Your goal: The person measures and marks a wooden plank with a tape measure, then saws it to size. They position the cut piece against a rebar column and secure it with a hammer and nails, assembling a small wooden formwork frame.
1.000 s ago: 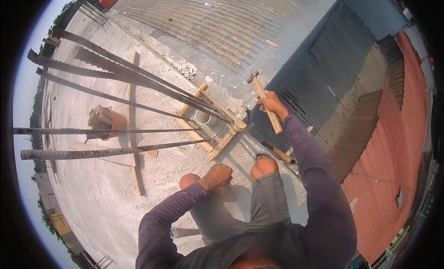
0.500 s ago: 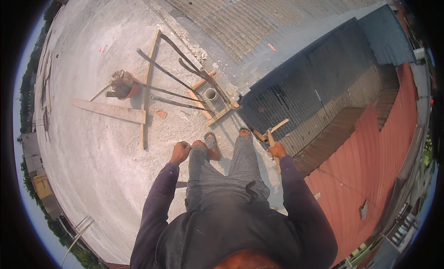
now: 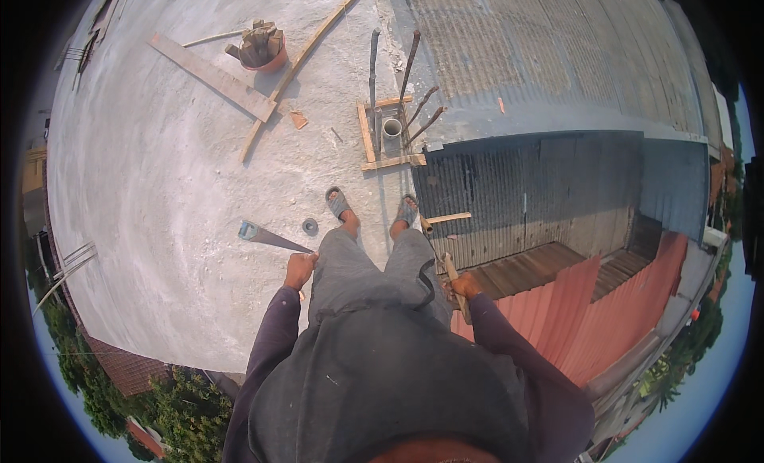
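My left hand (image 3: 300, 271) is closed beside my left thigh; what it holds, if anything, I cannot make out. Near its knuckles ends the blade of a handsaw (image 3: 274, 238) with a blue-grey handle, lying on the concrete. A small dark roll (image 3: 309, 226) lies between the saw and my left foot. Beside my right thigh, at the roof's edge, my right hand (image 3: 465, 285) is closed around a wooden stick (image 3: 458, 297). The stick is slanted, sticking out above and below the fist; its upper end is hard to make out.
Ahead, a wooden frame (image 3: 368, 135) surrounds a grey pipe (image 3: 391, 128) and several upright rebars (image 3: 372, 69). Planks (image 3: 211, 77) and a red bucket of wood pieces (image 3: 267, 53) lie farther left. Right of my feet the slab drops to corrugated metal (image 3: 493, 192) and red roofing (image 3: 549, 312).
The view has turned and shifted, so the frame now stands straight ahead and the saw and roll are visible. My right hand has drawn back closer to my thigh with the wooden stick.
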A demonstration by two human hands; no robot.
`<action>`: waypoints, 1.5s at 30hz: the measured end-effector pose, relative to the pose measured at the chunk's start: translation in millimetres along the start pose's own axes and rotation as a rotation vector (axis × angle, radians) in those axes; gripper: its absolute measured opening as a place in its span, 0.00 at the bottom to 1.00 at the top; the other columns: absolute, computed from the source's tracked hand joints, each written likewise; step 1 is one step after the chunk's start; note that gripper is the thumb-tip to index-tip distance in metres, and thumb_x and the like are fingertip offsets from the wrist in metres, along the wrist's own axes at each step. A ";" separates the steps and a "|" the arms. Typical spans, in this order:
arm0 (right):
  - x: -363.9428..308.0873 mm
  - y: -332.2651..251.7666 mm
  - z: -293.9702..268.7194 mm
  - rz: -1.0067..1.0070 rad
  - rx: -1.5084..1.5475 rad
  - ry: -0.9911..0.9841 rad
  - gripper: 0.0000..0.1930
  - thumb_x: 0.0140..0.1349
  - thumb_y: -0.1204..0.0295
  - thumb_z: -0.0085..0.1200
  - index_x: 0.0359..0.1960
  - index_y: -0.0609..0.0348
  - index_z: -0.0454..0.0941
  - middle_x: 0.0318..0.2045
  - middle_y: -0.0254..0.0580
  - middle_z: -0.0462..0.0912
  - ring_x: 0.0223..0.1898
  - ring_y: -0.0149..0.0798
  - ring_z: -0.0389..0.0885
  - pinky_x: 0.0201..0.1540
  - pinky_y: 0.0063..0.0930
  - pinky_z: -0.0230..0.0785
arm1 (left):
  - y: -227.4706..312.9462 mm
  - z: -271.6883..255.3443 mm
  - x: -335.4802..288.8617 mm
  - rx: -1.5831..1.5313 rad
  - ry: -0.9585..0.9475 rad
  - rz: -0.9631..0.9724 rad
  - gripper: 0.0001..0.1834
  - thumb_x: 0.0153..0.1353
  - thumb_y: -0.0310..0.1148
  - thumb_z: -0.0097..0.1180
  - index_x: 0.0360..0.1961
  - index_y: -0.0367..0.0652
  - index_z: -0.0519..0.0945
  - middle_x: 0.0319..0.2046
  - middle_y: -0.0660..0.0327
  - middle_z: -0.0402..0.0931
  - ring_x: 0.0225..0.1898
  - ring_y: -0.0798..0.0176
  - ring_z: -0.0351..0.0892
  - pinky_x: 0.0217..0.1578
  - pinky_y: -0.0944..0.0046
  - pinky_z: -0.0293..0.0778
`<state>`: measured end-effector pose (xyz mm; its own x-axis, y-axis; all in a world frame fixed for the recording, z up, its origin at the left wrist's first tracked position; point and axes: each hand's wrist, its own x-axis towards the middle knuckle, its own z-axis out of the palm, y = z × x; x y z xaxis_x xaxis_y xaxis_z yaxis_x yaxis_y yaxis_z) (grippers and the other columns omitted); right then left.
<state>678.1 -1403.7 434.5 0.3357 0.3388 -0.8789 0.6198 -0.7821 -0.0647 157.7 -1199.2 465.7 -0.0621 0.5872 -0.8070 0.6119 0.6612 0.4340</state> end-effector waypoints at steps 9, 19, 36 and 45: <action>11.4 -96.5 -38.9 0.151 0.148 0.007 0.21 0.60 0.68 0.72 0.44 0.76 0.83 0.36 0.60 0.88 0.35 0.49 0.89 0.39 0.44 0.79 | -61.3 -46.8 -11.2 -0.506 0.129 -0.080 0.08 0.61 0.23 0.53 0.32 0.35 0.84 0.23 0.57 0.83 0.26 0.64 0.82 0.28 0.65 0.74; 0.5 -210.1 6.2 -0.198 -0.224 0.117 0.19 0.64 0.62 0.62 0.39 0.72 0.85 0.38 0.68 0.87 0.43 0.65 0.88 0.46 0.49 0.80 | -118.6 -179.5 -18.5 -0.702 0.289 -0.214 0.13 0.59 0.20 0.50 0.44 0.35 0.80 0.32 0.56 0.82 0.31 0.58 0.86 0.33 0.62 0.79; -5.5 -327.8 59.9 0.056 0.281 -0.019 0.23 0.56 0.64 0.69 0.44 0.75 0.85 0.41 0.63 0.89 0.44 0.56 0.91 0.46 0.44 0.81 | -88.1 -219.6 -33.0 -0.580 0.228 -0.324 0.12 0.65 0.22 0.51 0.50 0.39 0.77 0.36 0.56 0.83 0.34 0.56 0.86 0.35 0.57 0.82; 3.4 -285.4 132.9 0.118 0.537 0.077 0.19 0.63 0.64 0.61 0.46 0.71 0.84 0.42 0.64 0.88 0.45 0.59 0.89 0.46 0.48 0.80 | -22.7 -290.8 14.8 -0.297 0.194 -0.134 0.18 0.64 0.30 0.56 0.54 0.36 0.78 0.40 0.51 0.83 0.39 0.53 0.86 0.39 0.54 0.82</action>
<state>408.1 -1248.8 387.2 0.4443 0.2538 -0.8592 0.1324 -0.9671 -0.2172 -86.4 -1069.7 560.4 -0.2920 0.5449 -0.7861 0.3349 0.8281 0.4496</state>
